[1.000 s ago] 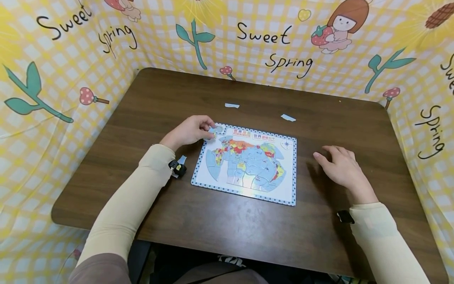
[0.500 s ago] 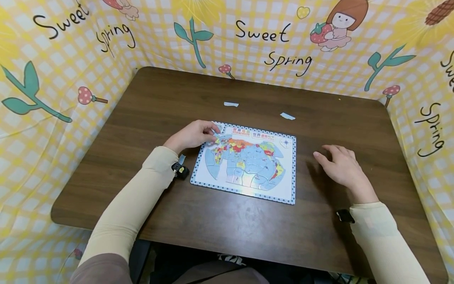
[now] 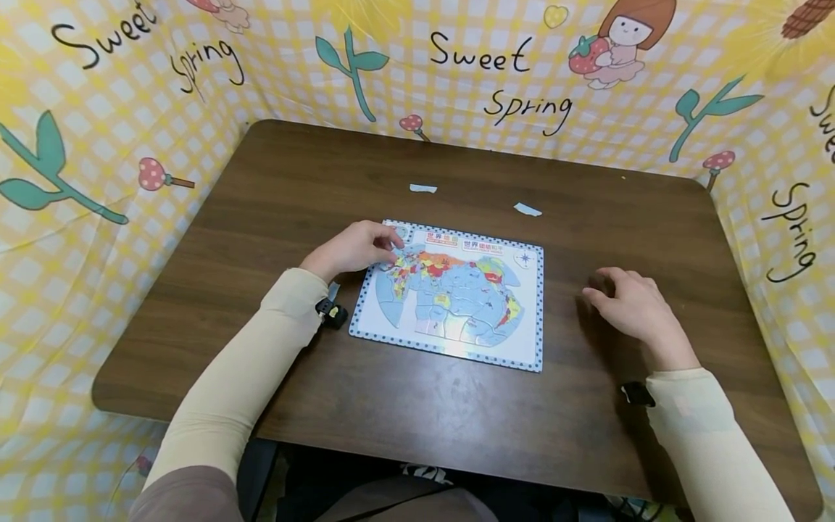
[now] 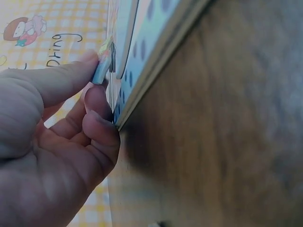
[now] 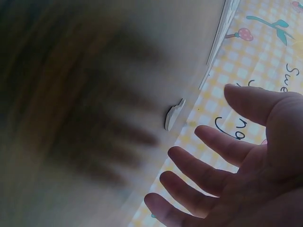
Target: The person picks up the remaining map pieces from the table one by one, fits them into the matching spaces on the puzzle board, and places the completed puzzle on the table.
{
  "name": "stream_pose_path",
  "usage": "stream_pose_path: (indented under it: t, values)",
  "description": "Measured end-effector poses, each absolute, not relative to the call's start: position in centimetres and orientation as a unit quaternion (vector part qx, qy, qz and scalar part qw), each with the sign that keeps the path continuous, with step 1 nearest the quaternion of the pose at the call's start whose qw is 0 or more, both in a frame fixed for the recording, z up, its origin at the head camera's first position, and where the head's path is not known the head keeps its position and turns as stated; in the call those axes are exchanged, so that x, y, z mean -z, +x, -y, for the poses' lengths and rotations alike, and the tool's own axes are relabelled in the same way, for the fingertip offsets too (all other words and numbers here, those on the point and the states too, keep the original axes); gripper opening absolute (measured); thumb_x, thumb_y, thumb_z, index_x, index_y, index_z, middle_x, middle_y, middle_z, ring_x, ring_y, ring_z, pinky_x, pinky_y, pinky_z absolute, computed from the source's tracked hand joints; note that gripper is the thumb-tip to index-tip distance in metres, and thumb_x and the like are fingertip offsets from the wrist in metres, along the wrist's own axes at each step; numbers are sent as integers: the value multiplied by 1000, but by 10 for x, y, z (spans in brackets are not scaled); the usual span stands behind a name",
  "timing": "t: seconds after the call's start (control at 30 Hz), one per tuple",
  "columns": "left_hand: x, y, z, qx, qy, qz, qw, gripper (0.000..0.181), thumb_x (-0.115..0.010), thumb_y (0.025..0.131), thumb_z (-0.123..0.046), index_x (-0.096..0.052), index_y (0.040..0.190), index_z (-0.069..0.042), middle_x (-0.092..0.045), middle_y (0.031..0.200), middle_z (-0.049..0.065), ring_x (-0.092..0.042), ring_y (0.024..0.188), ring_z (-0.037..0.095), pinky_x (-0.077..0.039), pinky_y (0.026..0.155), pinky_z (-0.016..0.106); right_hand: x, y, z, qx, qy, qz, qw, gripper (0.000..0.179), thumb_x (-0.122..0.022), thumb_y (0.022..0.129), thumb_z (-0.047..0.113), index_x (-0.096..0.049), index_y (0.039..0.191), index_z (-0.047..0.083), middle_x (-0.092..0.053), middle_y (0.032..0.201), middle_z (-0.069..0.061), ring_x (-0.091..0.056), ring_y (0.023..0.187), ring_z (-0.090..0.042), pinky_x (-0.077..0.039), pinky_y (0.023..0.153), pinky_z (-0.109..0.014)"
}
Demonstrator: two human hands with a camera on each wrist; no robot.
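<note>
A world map puzzle board [image 3: 450,351] with a dotted blue border lies on the table, many of its pieces fitted in. A white gap shows at the map's lower left. At the board's upper left corner is my left hand [image 3: 357,246]. In the left wrist view, its thumb and fingers pinch a small puzzle piece [image 4: 102,66], tilted over the board's edge; in the head view that piece is mostly hidden by the fingers. My right hand [image 3: 639,312] hovers over the table right of the board, fingers relaxed and apart, holding nothing.
Two loose light blue puzzle pieces, one left [image 3: 423,188] and one right [image 3: 528,209], lie behind the board. Another light piece [image 3: 333,291] shows partly beside the left wrist camera. Yellow checked cloth [image 3: 457,87] surrounds the brown table [image 3: 313,181].
My left hand has shifted slightly right and toward me, bringing its piece over the map's upper left. The right hand has barely moved, its fingers a little changed.
</note>
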State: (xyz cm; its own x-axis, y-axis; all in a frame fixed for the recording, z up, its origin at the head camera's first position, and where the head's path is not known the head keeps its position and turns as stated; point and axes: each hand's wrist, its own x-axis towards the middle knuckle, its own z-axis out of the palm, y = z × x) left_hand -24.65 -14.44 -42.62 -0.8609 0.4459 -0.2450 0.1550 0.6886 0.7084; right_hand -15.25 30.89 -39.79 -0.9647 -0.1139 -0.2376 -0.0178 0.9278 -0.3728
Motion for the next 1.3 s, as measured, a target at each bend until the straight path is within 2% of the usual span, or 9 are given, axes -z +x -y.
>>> stream_pose_path:
  t: [0.3, 0.57, 0.83, 1.1, 1.3]
  values:
    - [423, -243, 139, -323, 170, -907, 209, 17, -67, 84, -19, -65, 100, -19, -57, 88, 3, -49, 81, 21, -43, 69, 32, 399, -155, -316, 163, -33, -975, 145, 61, -50, 88, 48, -47, 126, 1, -52, 119, -24, -45, 107, -43, -34, 84, -58]
    - [421, -242, 139, -302, 172, -917, 193, 20, -69, 82, -21, -62, 100, -16, -54, 80, 7, -49, 76, 21, -42, 66, 32, 401, -153, -320, 162, -45, -974, 153, 56, -52, 88, 44, -50, 120, -2, -57, 111, -24, -50, 101, -40, -36, 82, -55]
    - [422, -244, 135, -305, 175, -917, 190, 16, -70, 81, -22, -62, 92, -13, -57, 84, 4, -50, 79, 21, -43, 70, 31, 401, -153, -323, 164, -37, -974, 150, 52, -56, 86, 41, -52, 116, -1, -60, 105, -21, -53, 94, -35, -38, 78, -52]
    - [430, -251, 115, -321, 194, -907, 194, 14, -69, 81, -24, -60, 87, -16, -56, 85, 4, -49, 79, 21, -43, 69, 31, 396, -146, -343, 151, -22, -977, 152, 51, -59, 84, 40, -53, 114, -1, -59, 105, -20, -53, 93, -35, -38, 77, -52]
    - [426, -245, 140, -314, 180, -916, 173, 13, -66, 84, -26, -59, 87, -16, -56, 83, 4, -48, 77, 20, -40, 66, 33, 404, -161, -328, 168, -32, -975, 142, 44, -61, 84, 33, -55, 113, 1, -61, 105, -19, -55, 95, -35, -38, 80, -50]
